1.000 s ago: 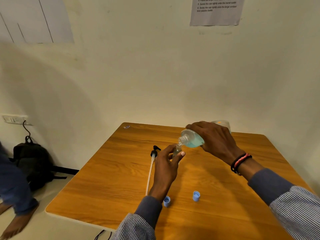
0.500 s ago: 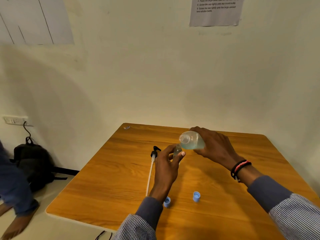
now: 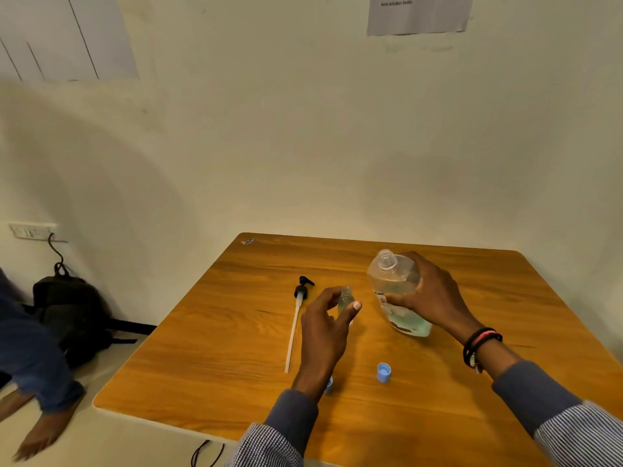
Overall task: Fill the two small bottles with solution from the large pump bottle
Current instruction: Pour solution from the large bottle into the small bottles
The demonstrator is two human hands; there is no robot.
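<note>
Solution, pale blue-green, sits low in the large bottle, which stands near-upright right of centre on the worktop, leaning a little, its wide threaded neck open and uppermost. Just beside it to the left is one small bottle, clear, its narrow mouth up; how full it is cannot be told, and the second small bottle is not visible.

The step in hand looks like pouring into this small bottle. The wide neck should feed the narrow mouth slowly, lip brought right against lip. With so little liquid left, the big bottle needs a steep tilt, and the solution may then arrive in a surge, so I would ease the tilt in. Keeping the small bottle upright and braced would cut spills.

The right grip wraps the large bottle's far side, thumb across the label, fingers curled behind, wrist bent inward and wearing dark and red bands. The left grip pinches the small bottle between thumb and curled fingers, forearm reaching straight ahead. Whether that bottle's base touches the wood is hidden.

Further out, the pump head lies flat with its long tube pointing toward the person. One blue cap rests near the front; another blue cap peeks from behind the left wrist.
</note>
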